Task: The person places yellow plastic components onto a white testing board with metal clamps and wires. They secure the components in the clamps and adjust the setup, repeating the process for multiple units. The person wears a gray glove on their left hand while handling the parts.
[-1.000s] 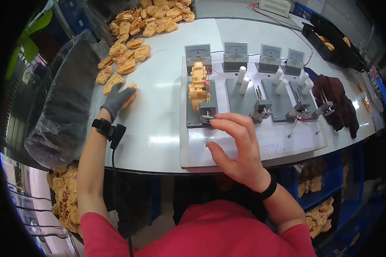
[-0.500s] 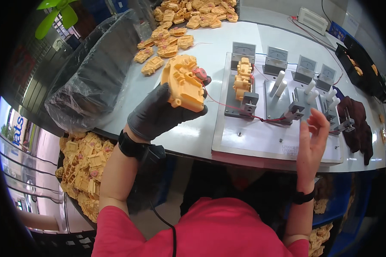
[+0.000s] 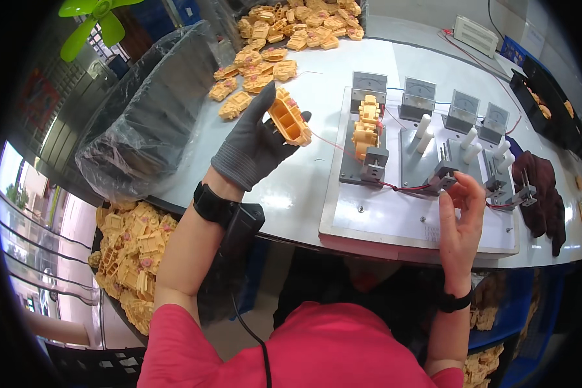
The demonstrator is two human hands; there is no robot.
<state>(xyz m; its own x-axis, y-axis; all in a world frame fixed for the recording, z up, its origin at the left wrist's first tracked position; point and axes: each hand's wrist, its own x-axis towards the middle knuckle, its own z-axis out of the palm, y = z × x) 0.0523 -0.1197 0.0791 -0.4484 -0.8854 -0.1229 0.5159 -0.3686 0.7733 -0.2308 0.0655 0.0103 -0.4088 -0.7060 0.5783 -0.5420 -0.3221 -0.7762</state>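
My left hand (image 3: 255, 145), in a dark glove, is closed around a yellow plastic housing (image 3: 287, 116) with open compartments on its visible side. A thin red wire passes near it toward the test board (image 3: 394, 223). My right hand (image 3: 462, 216) is bare, its fingers curled but apart with nothing seen between them. Its fingertips are at a grey switch block (image 3: 443, 176) on the second fixture; whether they touch it I cannot tell. On the leftmost fixture stands a yellow gear-like plastic assembly (image 3: 366, 126), behind another grey block (image 3: 374, 165).
Analog meters (image 3: 418, 97) stand along the board's back, with white pegs (image 3: 425, 132) before them. Yellow housings (image 3: 258, 68) are heaped at the back left. A plastic-lined bin (image 3: 142, 110) and another heap (image 3: 132, 252) are at the left. A dark cloth (image 3: 538, 194) lies right.
My left hand has turned the housing, so its compartmented side now shows and the round red part is out of sight. My right hand has moved slightly left and down, to the switch block.
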